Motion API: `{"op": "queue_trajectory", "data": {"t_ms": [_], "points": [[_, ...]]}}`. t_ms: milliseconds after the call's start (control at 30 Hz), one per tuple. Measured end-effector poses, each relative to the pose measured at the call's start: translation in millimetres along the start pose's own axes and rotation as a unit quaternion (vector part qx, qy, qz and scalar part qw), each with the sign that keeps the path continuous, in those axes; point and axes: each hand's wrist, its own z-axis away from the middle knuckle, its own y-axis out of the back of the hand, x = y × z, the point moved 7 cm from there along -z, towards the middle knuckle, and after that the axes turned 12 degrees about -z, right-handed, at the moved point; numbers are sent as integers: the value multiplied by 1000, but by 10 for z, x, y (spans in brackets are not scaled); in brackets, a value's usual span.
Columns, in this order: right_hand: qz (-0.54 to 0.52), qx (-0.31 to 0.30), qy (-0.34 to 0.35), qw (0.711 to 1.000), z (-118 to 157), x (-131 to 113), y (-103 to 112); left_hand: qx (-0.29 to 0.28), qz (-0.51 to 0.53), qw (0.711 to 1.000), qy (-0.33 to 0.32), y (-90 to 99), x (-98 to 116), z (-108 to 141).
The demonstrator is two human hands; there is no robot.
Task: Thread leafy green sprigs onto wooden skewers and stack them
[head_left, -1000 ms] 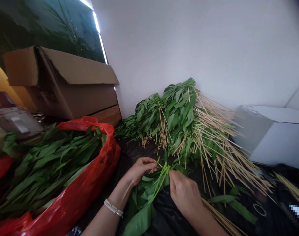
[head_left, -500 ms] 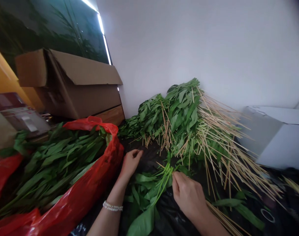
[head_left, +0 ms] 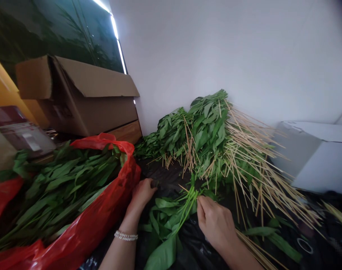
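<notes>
My right hand is closed in a pinch at the end of a small bunch of leafy green stems. Past the stems pokes the tip of a bamboo skewer, whose other end is hidden by that hand. The leaves of the bunch hang down over black plastic sheeting. My left hand, a pearl bracelet on its wrist, hovers between the bunch and a red plastic bag. Its fingers are curled together; what they hold, if anything, is hard to make out.
Leafy greens fill the red bag. Against the wall lies a pile of skewered greens, its bamboo sticks jutting right. A cardboard box stands back left, a white box at right. Loose skewers lie beside my right forearm.
My left hand has moved left and down, away from the stems and closer to the red bag. The right hand and the bunch stay in place.
</notes>
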Motion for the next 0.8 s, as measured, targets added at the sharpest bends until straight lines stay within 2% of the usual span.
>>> {"op": "queue_trajectory", "data": {"t_ms": [133,267,333,400,467,533,700,800], "points": [[-1,1,-1,1000,-3,2,1,7,32,999,-27,2,71,-22],[-4,-1,1,1000,-9,0,1,7,120,990,-80,11,289,-21],[-6,-5,0,1000,-13,2,2,-37,233,965,-112,-34,441,20],[-7,-8,-4,1000,-16,7,3,-96,354,920,-137,-81,594,90],[-6,-7,-6,1000,-17,12,6,-135,419,886,-146,-104,702,159],[-3,-4,-6,1000,-17,15,9,-146,437,876,-143,-107,752,200],[-1,-3,-6,1000,-25,21,13,-151,439,872,-154,-102,821,239],[-2,-4,-9,1000,-33,24,21,-138,438,873,-164,-92,849,251]]}}
